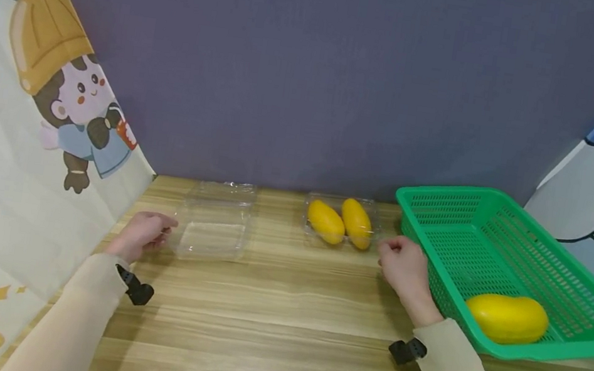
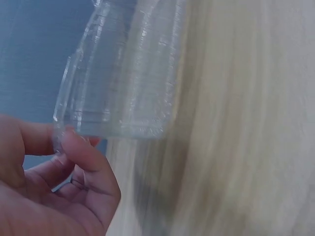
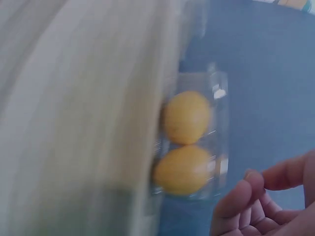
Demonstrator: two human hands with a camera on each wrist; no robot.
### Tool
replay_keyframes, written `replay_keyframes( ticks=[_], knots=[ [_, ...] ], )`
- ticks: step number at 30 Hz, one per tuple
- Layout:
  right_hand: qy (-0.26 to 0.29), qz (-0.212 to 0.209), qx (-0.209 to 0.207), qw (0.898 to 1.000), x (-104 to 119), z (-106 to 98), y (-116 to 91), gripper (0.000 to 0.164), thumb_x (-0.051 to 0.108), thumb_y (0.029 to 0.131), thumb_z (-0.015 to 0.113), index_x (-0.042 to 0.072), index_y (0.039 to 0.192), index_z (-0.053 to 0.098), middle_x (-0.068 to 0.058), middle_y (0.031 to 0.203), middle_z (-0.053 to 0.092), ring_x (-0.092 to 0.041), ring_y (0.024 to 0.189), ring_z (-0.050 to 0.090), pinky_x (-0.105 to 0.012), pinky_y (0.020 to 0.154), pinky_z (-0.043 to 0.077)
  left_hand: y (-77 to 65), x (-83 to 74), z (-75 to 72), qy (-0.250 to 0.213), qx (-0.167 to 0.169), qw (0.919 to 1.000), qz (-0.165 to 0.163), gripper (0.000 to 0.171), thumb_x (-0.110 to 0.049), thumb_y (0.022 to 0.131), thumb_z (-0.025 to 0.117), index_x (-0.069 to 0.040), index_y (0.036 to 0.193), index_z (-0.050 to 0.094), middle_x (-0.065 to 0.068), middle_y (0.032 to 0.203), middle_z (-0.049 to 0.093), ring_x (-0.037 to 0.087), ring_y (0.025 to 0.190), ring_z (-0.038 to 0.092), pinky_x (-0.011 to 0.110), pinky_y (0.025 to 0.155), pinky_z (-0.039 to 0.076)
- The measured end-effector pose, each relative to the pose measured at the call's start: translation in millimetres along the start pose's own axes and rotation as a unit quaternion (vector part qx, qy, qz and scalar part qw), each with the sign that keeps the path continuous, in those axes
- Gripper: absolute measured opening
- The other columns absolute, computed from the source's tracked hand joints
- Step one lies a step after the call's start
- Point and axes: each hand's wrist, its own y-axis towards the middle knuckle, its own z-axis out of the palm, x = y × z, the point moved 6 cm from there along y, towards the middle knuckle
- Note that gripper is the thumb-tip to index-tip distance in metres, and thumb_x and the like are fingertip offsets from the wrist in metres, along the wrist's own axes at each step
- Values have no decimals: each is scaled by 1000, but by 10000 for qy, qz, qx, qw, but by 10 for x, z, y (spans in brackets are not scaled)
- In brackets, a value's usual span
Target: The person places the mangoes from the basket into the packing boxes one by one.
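My left hand [image 1: 144, 234] pinches the near left edge of an open clear plastic clamshell box [image 1: 212, 240] between thumb and fingers. In the left wrist view the box [image 2: 118, 83] is tilted in the frame, with nothing inside. My right hand [image 1: 403, 269] is curled, thumb tip against the index finger, beside a second clear clamshell box [image 1: 378, 216]. Two yellow mangoes [image 1: 326, 221] lie side by side in that box. Seen from the right wrist, nothing sits between the fingers of the right hand [image 3: 266, 201], which is apart from the box.
A green slotted basket [image 1: 458, 252] stands on the right, close beside the right forearm, with yellow fruit [image 1: 507, 318] in its near end. The wooden table [image 1: 265, 333] meets a dark grey wall panel [image 1: 312, 73] behind the boxes. Printed cloths hang at both sides.
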Motion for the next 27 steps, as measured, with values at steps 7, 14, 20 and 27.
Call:
replay_keyframes(
  ticks=[7,14,20,27],
  knots=[
    [-395,-755,-22,9964,397,-136,-205,24,21,99,56,-1,102,66,-11,81,68,-24,68,62,-34,58,47,-5,13,9,96,39,9999,137,44,-19,107,45,12,139,48,0,85,56,8,67,51,25,61,48],
    [-1005,-1337,142,9858,728,-270,-418,20,21,99,57,5,100,68,-4,78,64,-20,64,55,-35,61,46,-43,-8,106,141,142,9995,236,42,-18,107,46,13,135,50,0,83,56,7,65,50,24,60,47],
    [-1415,-1684,348,9749,975,-380,-565,18,21,98,57,7,97,68,0,74,62,-17,60,53,-34,57,45,-70,-45,221,155,238,9991,325,42,-18,108,45,12,135,51,0,83,54,7,65,49,25,59,46],
    [-1937,-1788,725,9619,1128,-477,-659,25,28,100,56,8,106,70,-1,84,68,-16,64,59,-36,58,49,-85,-78,365,83,323,9986,400,40,-15,107,44,13,134,51,1,82,52,7,65,49,23,58,45]
  ],
)
